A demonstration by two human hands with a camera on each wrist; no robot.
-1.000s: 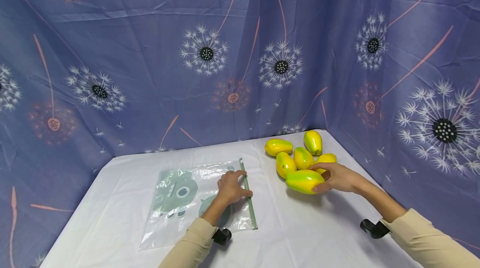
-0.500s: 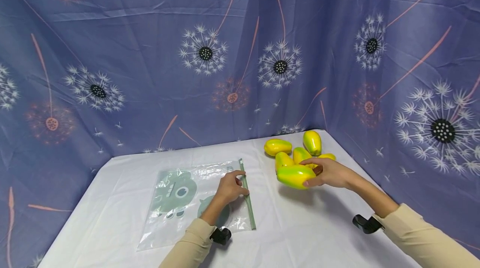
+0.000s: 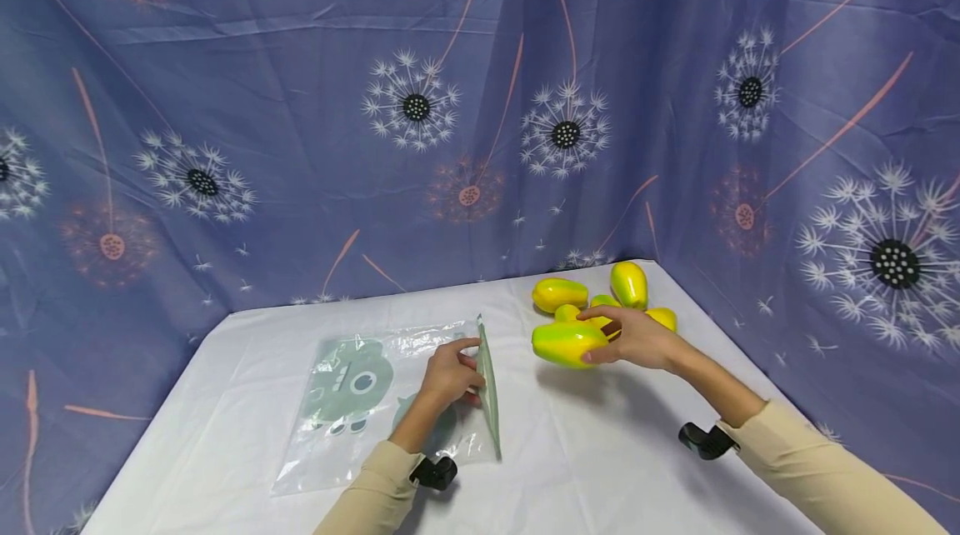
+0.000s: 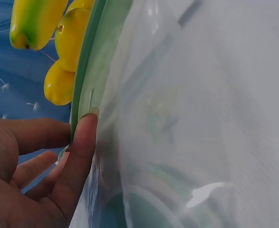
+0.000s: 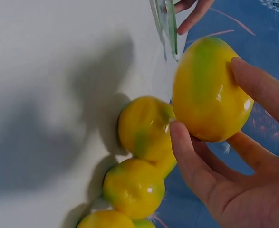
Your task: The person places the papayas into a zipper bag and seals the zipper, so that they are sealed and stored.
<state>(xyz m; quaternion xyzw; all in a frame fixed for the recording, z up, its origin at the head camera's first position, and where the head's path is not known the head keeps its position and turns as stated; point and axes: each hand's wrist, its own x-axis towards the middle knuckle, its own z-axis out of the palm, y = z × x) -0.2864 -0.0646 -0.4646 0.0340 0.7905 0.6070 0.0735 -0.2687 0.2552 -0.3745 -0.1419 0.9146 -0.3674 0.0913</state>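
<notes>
A clear zip bag (image 3: 341, 443) with a green cartoon print lies flat on the white table, its green-edged mouth to the right. My left hand (image 3: 448, 375) pinches that green edge (image 4: 85, 61), which stands raised off the cloth. To the right, my right hand (image 3: 637, 339) grips a glossy yellow-green papaya (image 3: 564, 345) by one end, thumb and fingers on opposite sides. This papaya hangs above the table, its free end pointing at the bag mouth. In the right wrist view, the held papaya (image 5: 210, 90) is close up, with the bag's edge (image 5: 171, 28) beyond it.
Several more papayas lie grouped at the table's back right, among them one at the back corner (image 3: 628, 283) and one left of it (image 3: 559, 295). Some are partly hidden behind the right hand. A blue dandelion-print curtain (image 3: 300, 127) rises behind the table and on the right.
My right hand has carried the papaya leftward, toward the bag. The left hand has shifted slightly left and lifted the bag's green edge, which lay flatter before.
</notes>
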